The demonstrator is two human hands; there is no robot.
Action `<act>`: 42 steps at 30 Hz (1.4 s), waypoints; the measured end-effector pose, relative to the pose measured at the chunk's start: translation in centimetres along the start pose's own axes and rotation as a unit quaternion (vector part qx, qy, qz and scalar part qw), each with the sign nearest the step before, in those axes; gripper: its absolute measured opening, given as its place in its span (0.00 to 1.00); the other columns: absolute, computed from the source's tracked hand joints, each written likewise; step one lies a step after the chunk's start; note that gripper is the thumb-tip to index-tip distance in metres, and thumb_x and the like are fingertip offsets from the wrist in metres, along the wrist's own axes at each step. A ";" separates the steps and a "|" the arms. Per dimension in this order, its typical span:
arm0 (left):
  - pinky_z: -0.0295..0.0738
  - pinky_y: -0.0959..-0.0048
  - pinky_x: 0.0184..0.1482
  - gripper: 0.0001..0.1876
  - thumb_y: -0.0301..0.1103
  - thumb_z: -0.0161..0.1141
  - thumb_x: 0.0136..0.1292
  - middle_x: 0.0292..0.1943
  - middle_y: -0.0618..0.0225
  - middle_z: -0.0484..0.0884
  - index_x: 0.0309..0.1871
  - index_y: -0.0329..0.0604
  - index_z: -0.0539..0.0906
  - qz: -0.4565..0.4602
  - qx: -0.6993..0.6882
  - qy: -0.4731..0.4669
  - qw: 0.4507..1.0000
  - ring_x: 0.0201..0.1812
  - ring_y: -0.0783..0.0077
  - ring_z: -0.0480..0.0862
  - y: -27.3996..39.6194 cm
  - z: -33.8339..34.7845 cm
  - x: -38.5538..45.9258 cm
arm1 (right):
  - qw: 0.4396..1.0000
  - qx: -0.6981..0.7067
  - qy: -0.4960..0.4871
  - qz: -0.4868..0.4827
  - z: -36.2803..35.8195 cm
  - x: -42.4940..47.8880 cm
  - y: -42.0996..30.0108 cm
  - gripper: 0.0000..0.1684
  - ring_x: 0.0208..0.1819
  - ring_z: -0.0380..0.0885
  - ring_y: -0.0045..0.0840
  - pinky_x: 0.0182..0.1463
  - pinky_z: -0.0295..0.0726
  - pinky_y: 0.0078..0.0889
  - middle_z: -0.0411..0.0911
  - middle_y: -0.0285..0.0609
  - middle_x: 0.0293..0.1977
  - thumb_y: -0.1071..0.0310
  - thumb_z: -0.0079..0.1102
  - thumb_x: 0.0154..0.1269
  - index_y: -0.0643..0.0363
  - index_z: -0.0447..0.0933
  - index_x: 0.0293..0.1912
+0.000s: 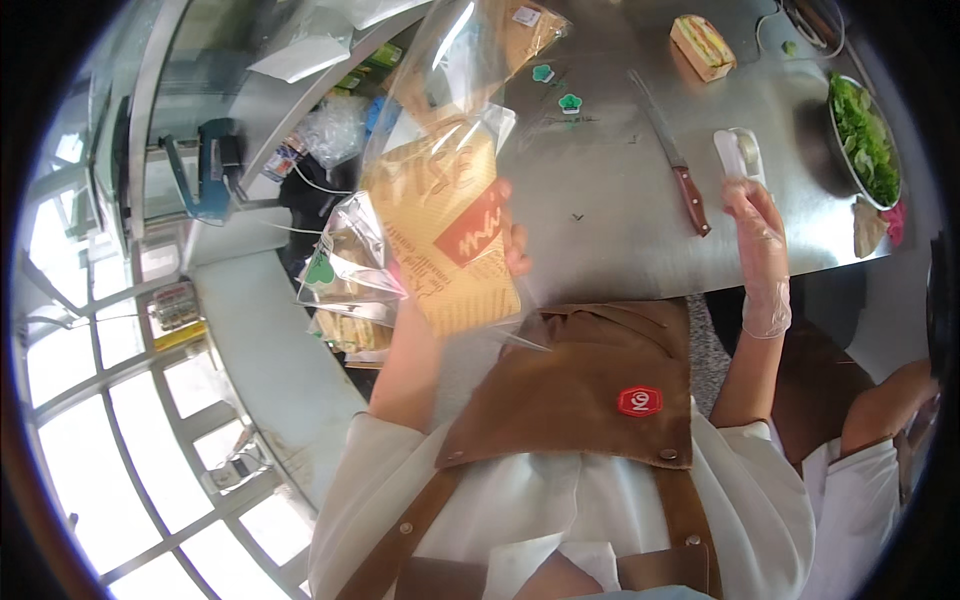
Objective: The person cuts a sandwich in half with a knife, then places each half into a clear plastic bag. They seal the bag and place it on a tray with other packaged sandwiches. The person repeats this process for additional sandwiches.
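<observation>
My left hand (515, 236) holds up a clear plastic bag with a yellow printed paper packet (442, 232) in it; the fingers curl around the packet's right side and the palm is hidden behind it. My right hand (757, 225), in a clear disposable glove, has its fingertips pinched together at the near end of a white tape dispenser (739, 150); whether tape is between them cannot be told. Left of that hand lies a serrated knife (679, 172) with a brown handle. A cut sandwich half (703, 49) stands farther back on the steel worktop (585, 247).
A metal bowl of lettuce (862, 142) sits at the right, with a crumpled brown piece (870, 227) near it. Wrapped sandwiches (349, 277) are beside my left forearm. A blue device (206, 176) is at the left. A co-worker's arm (889, 405) shows at lower right.
</observation>
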State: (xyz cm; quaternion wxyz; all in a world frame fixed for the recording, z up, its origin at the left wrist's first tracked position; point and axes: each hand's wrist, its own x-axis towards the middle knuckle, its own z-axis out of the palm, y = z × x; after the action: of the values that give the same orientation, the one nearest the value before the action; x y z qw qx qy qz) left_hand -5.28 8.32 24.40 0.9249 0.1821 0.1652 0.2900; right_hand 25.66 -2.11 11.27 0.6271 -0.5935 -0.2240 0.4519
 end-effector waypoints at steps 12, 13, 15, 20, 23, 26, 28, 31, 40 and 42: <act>0.67 0.71 0.42 0.12 0.39 0.52 0.67 0.28 0.70 0.77 0.44 0.39 0.73 -0.054 -0.061 -0.079 0.994 0.35 0.73 0.74 -0.8 1.4 0.8 | 0.832 0.100 -0.484 -0.253 14.4 -0.5 -9.0 0.07 0.48 0.66 0.27 0.58 0.62 0.33 0.69 0.37 0.41 0.70 0.59 0.63 0.57 0.70 0.33; 0.67 0.72 0.42 0.12 0.39 0.52 0.67 0.28 0.71 0.77 0.43 0.39 0.74 -0.051 -0.058 -0.083 0.994 0.35 0.73 0.74 -0.8 1.4 0.8 | 0.830 0.083 -0.482 -0.268 14.5 -0.4 -9.2 0.07 0.48 0.66 0.27 0.57 0.63 0.33 0.69 0.37 0.41 0.70 0.59 0.63 0.57 0.70 0.33; 0.67 0.71 0.42 0.12 0.40 0.53 0.66 0.29 0.71 0.78 0.41 0.40 0.75 -0.053 -0.055 -0.075 0.994 0.35 0.73 0.74 -0.9 1.3 0.8 | 0.824 0.067 -0.473 -0.303 14.7 -0.2 -9.3 0.06 0.47 0.65 0.27 0.57 0.63 0.33 0.68 0.37 0.40 0.71 0.59 0.63 0.58 0.71 0.34; 0.65 0.72 0.39 0.14 0.45 0.54 0.65 0.29 0.70 0.77 0.39 0.42 0.76 -0.057 -0.049 -0.068 0.995 0.35 0.72 0.73 -1.0 0.6 1.1 | 0.846 0.061 -0.432 -0.307 15.1 -0.3 -9.1 0.05 0.46 0.65 0.26 0.55 0.65 0.32 0.67 0.38 0.39 0.72 0.59 0.64 0.59 0.71 0.34; 0.60 0.73 0.36 0.20 0.54 0.51 0.63 0.29 0.70 0.73 0.43 0.46 0.75 -0.036 -0.023 -0.073 0.996 0.33 0.72 0.69 -1.5 -0.6 0.8 | 0.871 0.102 -0.436 -0.200 15.4 -1.2 -9.5 0.06 0.41 0.71 0.23 0.48 0.72 0.28 0.65 0.38 0.39 0.74 0.59 0.64 0.61 0.71 0.34; 0.60 0.73 0.35 0.20 0.54 0.52 0.63 0.28 0.71 0.72 0.46 0.47 0.74 -0.060 0.011 -0.118 0.991 0.32 0.73 0.69 -1.0 -1.6 1.7 | 0.883 0.141 -0.440 -0.083 15.5 -1.7 -10.5 0.06 0.34 0.79 0.23 0.37 0.79 0.22 0.64 0.39 0.39 0.76 0.59 0.64 0.64 0.70 0.34; 0.60 0.73 0.35 0.24 0.54 0.52 0.63 0.27 0.71 0.72 0.54 0.48 0.71 -0.059 0.016 -0.118 0.991 0.31 0.74 0.70 -0.9 -1.6 2.0 | 0.887 0.127 -0.421 -0.141 15.8 -1.6 -9.8 0.07 0.28 0.85 0.27 0.27 0.86 0.19 0.62 0.43 0.39 0.77 0.56 0.65 0.67 0.68 0.33; 0.61 0.73 0.35 0.32 0.53 0.52 0.63 0.26 0.72 0.72 0.66 0.48 0.62 -0.043 0.045 0.034 0.997 0.30 0.74 0.71 -1.1 1.6 1.4 | 0.894 0.116 -0.413 -0.129 15.6 -1.5 -9.9 0.07 0.27 0.84 0.27 0.25 0.84 0.20 0.65 0.44 0.37 0.77 0.57 0.65 0.68 0.68 0.34; 0.67 0.68 0.35 0.41 0.54 0.53 0.64 0.26 0.68 0.76 0.74 0.46 0.50 -0.042 0.071 0.048 0.995 0.29 0.70 0.75 -0.2 1.9 2.0 | 0.916 0.034 -0.392 -0.081 14.9 -1.4 -10.3 0.12 0.44 0.73 0.22 0.49 0.65 0.28 0.71 0.41 0.50 0.66 0.64 0.62 0.60 0.74 0.42; 0.68 0.67 0.35 0.41 0.54 0.52 0.64 0.27 0.66 0.77 0.74 0.45 0.51 -0.041 0.066 0.041 0.996 0.30 0.69 0.76 -0.2 1.7 2.1 | 0.921 -0.005 -0.385 -0.060 14.7 -1.3 -10.4 0.14 0.48 0.71 0.22 0.54 0.63 0.29 0.72 0.40 0.54 0.65 0.65 0.60 0.59 0.75 0.44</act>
State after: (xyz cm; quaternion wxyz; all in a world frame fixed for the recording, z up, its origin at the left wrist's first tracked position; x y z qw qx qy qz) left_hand -2.85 8.98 25.38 0.9145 0.2242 0.2290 0.2471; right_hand 16.18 5.91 24.36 0.5156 -0.3627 -0.4853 0.6059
